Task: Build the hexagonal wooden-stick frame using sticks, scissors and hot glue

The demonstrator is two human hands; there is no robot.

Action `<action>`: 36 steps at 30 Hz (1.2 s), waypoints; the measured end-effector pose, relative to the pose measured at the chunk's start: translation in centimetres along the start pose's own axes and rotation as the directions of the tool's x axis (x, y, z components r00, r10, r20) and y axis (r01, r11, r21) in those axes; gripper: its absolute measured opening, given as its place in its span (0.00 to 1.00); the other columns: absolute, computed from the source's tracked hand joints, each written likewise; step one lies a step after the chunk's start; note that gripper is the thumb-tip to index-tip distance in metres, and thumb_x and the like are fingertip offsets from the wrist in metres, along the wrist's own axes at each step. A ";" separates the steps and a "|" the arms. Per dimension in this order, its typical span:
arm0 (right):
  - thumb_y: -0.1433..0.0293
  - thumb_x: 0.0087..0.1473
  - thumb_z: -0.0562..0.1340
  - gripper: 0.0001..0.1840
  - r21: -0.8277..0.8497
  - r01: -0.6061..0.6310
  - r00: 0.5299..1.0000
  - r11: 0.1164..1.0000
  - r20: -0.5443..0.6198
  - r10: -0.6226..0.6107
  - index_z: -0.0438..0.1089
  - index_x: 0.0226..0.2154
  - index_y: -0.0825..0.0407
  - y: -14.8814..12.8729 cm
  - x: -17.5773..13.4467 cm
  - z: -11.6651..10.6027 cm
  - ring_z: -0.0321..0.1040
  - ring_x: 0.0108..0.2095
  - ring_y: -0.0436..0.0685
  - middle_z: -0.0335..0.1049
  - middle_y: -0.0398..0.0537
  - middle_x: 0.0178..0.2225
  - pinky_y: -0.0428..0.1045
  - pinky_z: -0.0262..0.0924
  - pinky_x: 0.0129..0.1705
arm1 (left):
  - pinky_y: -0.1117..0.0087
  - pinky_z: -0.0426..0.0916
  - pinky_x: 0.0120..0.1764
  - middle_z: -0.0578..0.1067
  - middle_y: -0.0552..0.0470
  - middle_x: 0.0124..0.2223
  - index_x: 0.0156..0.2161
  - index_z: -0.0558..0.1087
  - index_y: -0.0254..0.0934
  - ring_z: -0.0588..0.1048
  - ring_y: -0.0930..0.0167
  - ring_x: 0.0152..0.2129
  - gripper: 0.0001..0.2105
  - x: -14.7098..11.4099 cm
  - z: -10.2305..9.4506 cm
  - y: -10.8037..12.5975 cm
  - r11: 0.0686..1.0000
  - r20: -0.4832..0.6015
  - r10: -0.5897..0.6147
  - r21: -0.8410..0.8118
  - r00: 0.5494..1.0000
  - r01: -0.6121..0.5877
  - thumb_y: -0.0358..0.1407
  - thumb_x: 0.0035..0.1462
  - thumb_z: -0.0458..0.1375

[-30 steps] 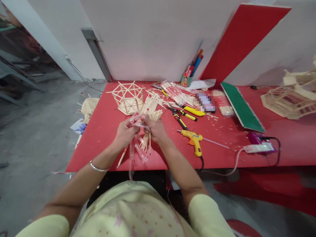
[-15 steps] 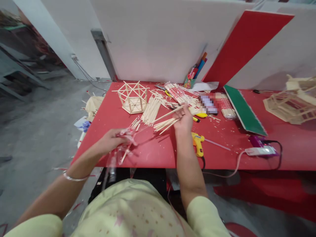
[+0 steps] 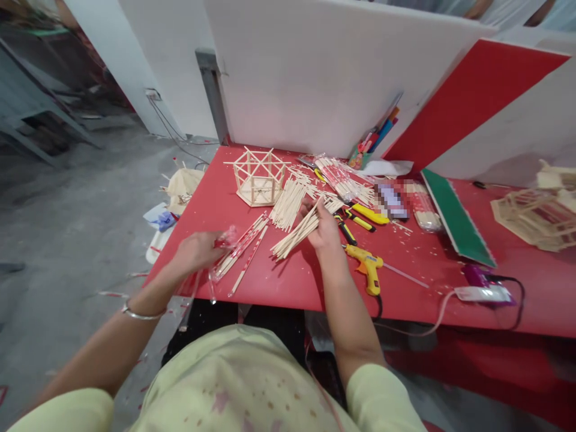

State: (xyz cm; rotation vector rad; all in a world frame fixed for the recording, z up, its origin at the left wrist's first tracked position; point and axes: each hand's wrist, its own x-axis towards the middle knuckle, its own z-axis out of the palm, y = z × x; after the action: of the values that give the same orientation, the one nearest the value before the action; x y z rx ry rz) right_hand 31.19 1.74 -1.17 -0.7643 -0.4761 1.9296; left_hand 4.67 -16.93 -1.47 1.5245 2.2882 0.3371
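Observation:
My right hand [image 3: 323, 227] is closed around a bundle of thin wooden sticks [image 3: 294, 237], held at a slant above the red table. Closed fingers of my left hand [image 3: 200, 249] grip a crumpled clear plastic wrapper [image 3: 228, 237] with red print, near the table's left edge. Beside it lie several sticks in red-printed wrappers [image 3: 243, 245]. A loose pile of bare sticks [image 3: 288, 204] lies just beyond my right hand. Behind my hands stands a six-sided stick frame [image 3: 260, 178] on a flat base.
Pliers [image 3: 345, 231], a yellow-handled cutter [image 3: 369, 213] and a yellow glue gun [image 3: 369, 267] lie right of my right hand. Packaged sticks [image 3: 337, 175] and a pen cup [image 3: 359, 157] are behind. A green board [image 3: 459, 216], a power strip [image 3: 483, 293] and another wooden frame [image 3: 533, 219] are farther right.
My right hand has lowered and drawn the sticks into a tighter bundle. My left hand has moved slightly left with the wrapper, and the wrapped sticks beside it are now uncovered. The view has shifted.

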 end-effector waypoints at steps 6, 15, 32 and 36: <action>0.58 0.53 0.76 0.19 -0.042 -0.013 1.000 0.999 -0.006 0.013 0.68 0.30 0.50 0.2 0.0 0.2 0.60 0.17 0.43 0.64 0.31 0.19 0.41 0.66 0.24 | 0.68 0.62 0.32 0.83 0.42 0.40 0.39 0.75 0.42 0.81 0.56 0.40 0.15 1.8 1.0 1.0 0.981 0.072 -0.036 0.194 0.997 0.022 0.50 0.60 0.54; 0.53 0.44 0.79 0.26 -0.157 -0.118 0.986 0.981 0.100 0.134 0.73 0.34 0.52 1.2 -0.8 0.8 0.44 0.15 0.40 0.51 0.27 0.16 0.37 0.44 0.16 | 0.69 0.60 0.27 0.73 0.54 0.25 0.28 0.70 0.40 0.72 0.66 0.23 0.14 0.4 -1.4 1.1 0.985 0.012 0.081 -0.157 0.997 -0.078 0.49 0.55 0.58; 0.55 0.46 0.78 0.20 -0.185 0.062 0.989 0.981 0.143 -0.035 0.77 0.31 0.53 1.3 -1.9 1.0 0.43 0.16 0.41 0.48 0.28 0.15 0.40 0.44 0.16 | 0.68 0.69 0.29 0.76 0.52 0.25 0.30 0.76 0.35 0.74 0.67 0.24 0.11 -0.1 2.1 10.4 0.760 -0.027 0.265 -0.609 0.964 -0.226 0.42 0.54 0.61; 0.53 0.42 0.79 0.23 -0.218 0.021 0.965 0.976 0.261 0.037 0.77 0.29 0.54 3.0 -2.9 1.8 0.44 0.16 0.41 0.50 0.29 0.14 0.40 0.45 0.17 | 0.69 0.66 0.28 0.74 0.53 0.25 0.32 0.76 0.34 0.71 0.69 0.22 0.11 1.0 2.3 11.9 0.708 -0.150 0.190 -0.663 0.970 -0.241 0.42 0.55 0.61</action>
State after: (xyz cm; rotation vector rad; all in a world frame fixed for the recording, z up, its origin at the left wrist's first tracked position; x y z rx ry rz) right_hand 28.96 -2.18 -0.87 -0.6489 -0.8620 2.0177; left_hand 15.24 -11.47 0.93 1.3715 1.7033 1.1698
